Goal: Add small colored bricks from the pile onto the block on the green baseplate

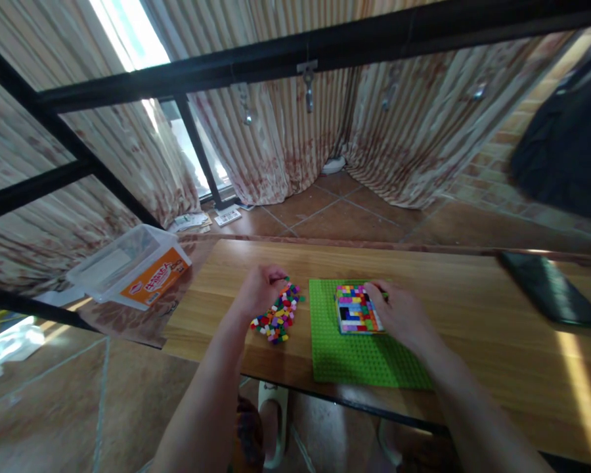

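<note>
Loose toy building bricks (pixel 277 317) in many colours lie in a small pile on the wooden table. My left hand (pixel 262 290) is at the pile's far edge with its fingers pinched together. A bit of green shows by its fingertips, but whether that is held or lies in the pile is unclear. On the green baseplate (pixel 335 364) stands a low block built of coloured bricks (pixel 357 309), with a dark gap on its left side. My right hand (pixel 398 314) grips the block's right side, thumb at its upper edge. Its other fingers are partly hidden.
A dark phone-like slab (pixel 554 289) lies at the table's right end. Left of the wooden table (pixel 453 282) stands a clear plastic box (pixel 128 263) with an orange label. Black metal bars (pixel 325 59) with hanging clips cross in front of the curtains (pixel 276 144).
</note>
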{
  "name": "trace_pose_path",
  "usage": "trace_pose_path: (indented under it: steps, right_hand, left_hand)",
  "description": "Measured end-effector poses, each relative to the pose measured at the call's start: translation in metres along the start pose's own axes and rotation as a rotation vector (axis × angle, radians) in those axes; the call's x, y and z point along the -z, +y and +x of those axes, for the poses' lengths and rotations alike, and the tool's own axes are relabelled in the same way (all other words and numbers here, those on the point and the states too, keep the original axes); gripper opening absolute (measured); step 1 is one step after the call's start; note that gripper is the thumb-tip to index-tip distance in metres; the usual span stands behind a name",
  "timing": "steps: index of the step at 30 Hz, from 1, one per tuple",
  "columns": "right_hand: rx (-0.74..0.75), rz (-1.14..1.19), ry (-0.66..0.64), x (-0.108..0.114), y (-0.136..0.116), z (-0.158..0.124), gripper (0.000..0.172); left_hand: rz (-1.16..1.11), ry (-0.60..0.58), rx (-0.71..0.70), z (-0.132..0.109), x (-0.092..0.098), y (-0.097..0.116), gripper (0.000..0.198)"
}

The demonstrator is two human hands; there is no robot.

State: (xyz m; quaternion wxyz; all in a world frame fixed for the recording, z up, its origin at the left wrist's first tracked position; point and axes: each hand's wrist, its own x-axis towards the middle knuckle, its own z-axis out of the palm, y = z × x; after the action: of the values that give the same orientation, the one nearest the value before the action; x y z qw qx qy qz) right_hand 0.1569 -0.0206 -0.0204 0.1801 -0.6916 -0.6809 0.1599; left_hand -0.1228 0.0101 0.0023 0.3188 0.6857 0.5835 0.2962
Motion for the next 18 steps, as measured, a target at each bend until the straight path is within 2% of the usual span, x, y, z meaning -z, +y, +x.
trace_pose_path:
  steps: [4,9,18]
  right_hand:
    - [-0.005,-0.006,0.007,0.002,-0.002,0.000,0.041]
    - [-0.006,-0.021,0.008,0.002,-0.003,0.000,0.041]
    - [0.006,-0.022,0.007,0.002,-0.003,0.000,0.039]
  left_hand:
    - [0.158,-0.094,-0.046,0.000,-0.013,0.007,0.019]
    - [0.464,-0.205,-0.148,-0.002,-0.018,0.015,0.023]
    - [0.516,-0.230,-0.156,-0.002,-0.017,0.007,0.027]
